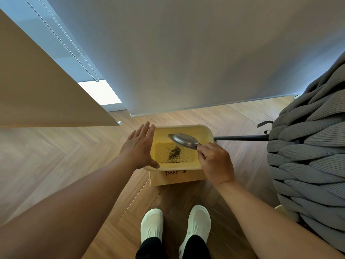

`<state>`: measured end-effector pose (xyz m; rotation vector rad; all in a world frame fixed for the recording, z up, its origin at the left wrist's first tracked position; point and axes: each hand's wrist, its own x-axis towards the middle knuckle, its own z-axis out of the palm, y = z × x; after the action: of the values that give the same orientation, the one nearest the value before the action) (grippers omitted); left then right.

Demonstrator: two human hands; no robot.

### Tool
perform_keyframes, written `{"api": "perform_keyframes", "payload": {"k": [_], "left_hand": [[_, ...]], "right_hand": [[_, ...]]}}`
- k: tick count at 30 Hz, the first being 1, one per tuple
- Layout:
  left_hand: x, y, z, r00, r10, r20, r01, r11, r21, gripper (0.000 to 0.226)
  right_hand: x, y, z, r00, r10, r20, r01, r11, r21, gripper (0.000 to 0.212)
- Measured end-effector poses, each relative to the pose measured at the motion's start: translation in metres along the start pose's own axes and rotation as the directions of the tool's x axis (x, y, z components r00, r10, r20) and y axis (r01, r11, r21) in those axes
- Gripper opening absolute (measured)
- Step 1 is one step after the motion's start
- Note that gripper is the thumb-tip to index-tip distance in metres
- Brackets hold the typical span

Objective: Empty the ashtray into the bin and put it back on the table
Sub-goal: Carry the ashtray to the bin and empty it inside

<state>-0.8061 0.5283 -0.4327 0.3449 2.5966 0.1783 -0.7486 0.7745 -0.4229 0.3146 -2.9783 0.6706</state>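
Note:
A yellow bin [203, 130] stands on the wooden floor in front of my feet, with dark ash scattered on its bottom [174, 153]. My right hand [214, 161] grips the near edge of a round metal ashtray [183, 140], which is tilted steeply over the bin's inside, its underside towards me. My left hand [140, 145] is flat with the fingers apart, resting against the bin's left rim and holding nothing.
A light wooden tabletop [37, 86] juts in from the left. A grey chunky knitted seat [308, 156] fills the right side, with a black bar [242, 137] running from it behind the bin. A grey roller blind [186, 53] hangs ahead. My white shoes [175, 225] are below.

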Motion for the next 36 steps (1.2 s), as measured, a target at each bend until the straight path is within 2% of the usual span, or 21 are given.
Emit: {"api": "perform_keyframes", "payload": {"k": [3,5,8,10,12,14,16,21,24,29,32,36], "left_hand": [[-0.002,0.002,-0.003,0.995,0.042,-0.09,-0.042,0.999,-0.003,0.127],[-0.003,0.003,-0.005,0.989,0.068,-0.128,-0.072,0.997,-0.024,0.118],[-0.004,0.007,-0.008,0.984,0.094,-0.154,-0.106,0.992,-0.067,0.106],[-0.005,0.01,-0.01,0.981,0.106,-0.165,-0.122,0.989,-0.089,0.101],[-0.005,0.013,-0.013,0.978,0.117,-0.172,-0.137,0.985,-0.11,0.098],[-0.005,0.015,-0.016,0.978,0.127,-0.168,-0.149,0.98,-0.128,0.099],[-0.004,0.016,-0.02,0.979,0.134,-0.152,-0.155,0.978,-0.139,0.102],[-0.005,0.022,-0.027,0.985,0.14,-0.099,-0.156,0.972,-0.175,0.11],[-0.007,0.027,-0.032,0.985,0.139,-0.105,-0.158,0.965,-0.21,0.11],[-0.01,0.034,-0.037,0.984,0.112,-0.139,-0.149,0.944,-0.294,0.1],[-0.014,0.037,-0.039,0.984,0.099,-0.15,-0.144,0.935,-0.325,0.098],[-0.021,0.044,-0.046,0.982,0.095,-0.164,-0.145,0.935,-0.325,0.096]], "right_hand": [[0.002,0.0,-0.002,0.98,0.198,0.003,-0.195,0.965,0.174,0.009],[0.003,0.001,-0.003,0.942,0.334,0.027,-0.329,0.905,0.271,0.008],[0.007,0.003,-0.005,0.83,0.548,0.106,-0.54,0.74,0.401,0.006],[0.011,0.007,-0.006,0.752,0.632,0.187,-0.629,0.603,0.491,0.011],[0.015,0.009,-0.007,0.674,0.684,0.278,-0.692,0.453,0.562,0.019],[0.018,0.01,-0.009,0.598,0.707,0.378,-0.734,0.294,0.612,0.013],[0.021,0.009,-0.011,0.557,0.693,0.458,-0.747,0.176,0.641,0.007],[0.025,0.004,-0.019,0.526,0.614,0.589,-0.759,0.026,0.65,0.008],[0.028,0.001,-0.023,0.521,0.575,0.631,-0.773,0.005,0.634,0.008],[0.031,0.0,-0.03,0.528,0.551,0.646,-0.792,0.045,0.608,0.023],[0.031,-0.001,-0.036,0.558,0.532,0.637,-0.796,0.128,0.591,0.038],[0.034,-0.005,-0.055,0.634,0.473,0.611,-0.77,0.32,0.552,0.063]]}}
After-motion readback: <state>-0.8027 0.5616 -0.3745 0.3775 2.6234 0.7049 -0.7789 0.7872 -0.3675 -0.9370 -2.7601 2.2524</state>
